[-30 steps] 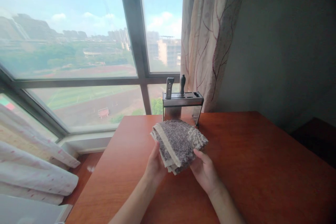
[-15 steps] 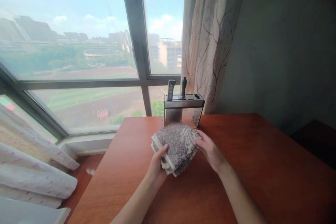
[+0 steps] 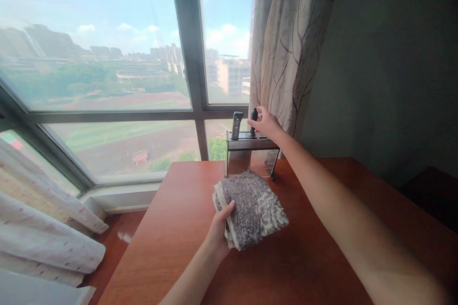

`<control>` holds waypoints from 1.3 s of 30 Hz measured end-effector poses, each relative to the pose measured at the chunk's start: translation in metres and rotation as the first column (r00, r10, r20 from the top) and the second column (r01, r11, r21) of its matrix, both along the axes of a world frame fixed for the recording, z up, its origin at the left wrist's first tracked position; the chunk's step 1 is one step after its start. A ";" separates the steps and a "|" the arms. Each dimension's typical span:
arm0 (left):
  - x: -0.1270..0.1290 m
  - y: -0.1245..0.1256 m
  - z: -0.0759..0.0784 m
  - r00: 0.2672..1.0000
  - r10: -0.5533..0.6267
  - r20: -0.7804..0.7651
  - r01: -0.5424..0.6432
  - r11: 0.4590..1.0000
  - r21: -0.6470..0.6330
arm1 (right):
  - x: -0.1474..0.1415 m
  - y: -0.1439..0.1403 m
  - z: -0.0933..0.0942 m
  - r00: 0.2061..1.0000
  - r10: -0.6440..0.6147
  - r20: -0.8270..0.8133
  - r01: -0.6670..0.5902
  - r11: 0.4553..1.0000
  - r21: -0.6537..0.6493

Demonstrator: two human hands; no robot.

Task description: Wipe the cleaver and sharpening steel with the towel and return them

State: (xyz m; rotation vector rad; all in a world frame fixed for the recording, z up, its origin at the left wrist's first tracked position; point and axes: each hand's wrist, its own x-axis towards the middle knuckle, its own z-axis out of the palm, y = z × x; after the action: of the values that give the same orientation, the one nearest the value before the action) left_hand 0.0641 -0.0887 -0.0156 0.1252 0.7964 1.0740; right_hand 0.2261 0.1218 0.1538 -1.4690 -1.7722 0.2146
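Note:
A folded grey and white fluffy towel [image 3: 252,207] is held above the table, pinched at its left edge by my left hand [image 3: 220,228], with the thumb on top. My right hand [image 3: 268,125] reaches to the knife holder [image 3: 252,144] at the back, its thumb and fingers closed around the upright black handle [image 3: 254,121] of a tool. What that tool is below the handle cannot be made out. Left of it, a knife with a flat dark handle [image 3: 236,125] stands in another slot. Through the holder's clear front, a broad blade [image 3: 239,162] shows.
The reddish-brown wooden table [image 3: 161,228] spreads under both arms. Behind the holder are a large window [image 3: 118,114] and a patterned curtain [image 3: 286,47]. Another curtain [image 3: 46,228] hangs at the left, and a dark wall [image 3: 386,66] is on the right.
My right hand has let go of the towel and moved up and forward to the black handle. My left hand still holds the towel, now slightly lower and further right.

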 end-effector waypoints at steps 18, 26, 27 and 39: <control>0.007 -0.001 -0.007 0.998 0.006 -0.069 -0.004 0.999 0.033 | 0.006 0.009 0.095 0.988 0.106 -0.116 -0.085 0.982 0.171; 0.009 -0.001 -0.008 0.998 -0.003 -0.068 0.004 1.000 0.014 | 0.019 -0.018 0.188 0.979 0.157 -0.130 -0.104 0.933 0.344; 0.008 -0.001 -0.007 0.998 0.000 -0.063 -0.001 1.000 -0.004 | 0.021 -0.026 0.194 0.979 0.156 -0.132 -0.102 0.932 0.348; 0.007 -0.003 0.005 0.995 0.065 0.075 -0.059 0.996 -0.071 | 0.050 -0.144 0.066 0.850 0.335 -0.407 -0.209 0.923 0.323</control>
State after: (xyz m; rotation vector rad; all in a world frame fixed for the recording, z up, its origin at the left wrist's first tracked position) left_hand 0.0714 -0.0914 -0.0103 0.0007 0.7701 1.1022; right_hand 0.2761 -0.0226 0.2200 -0.8748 -1.5399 0.4150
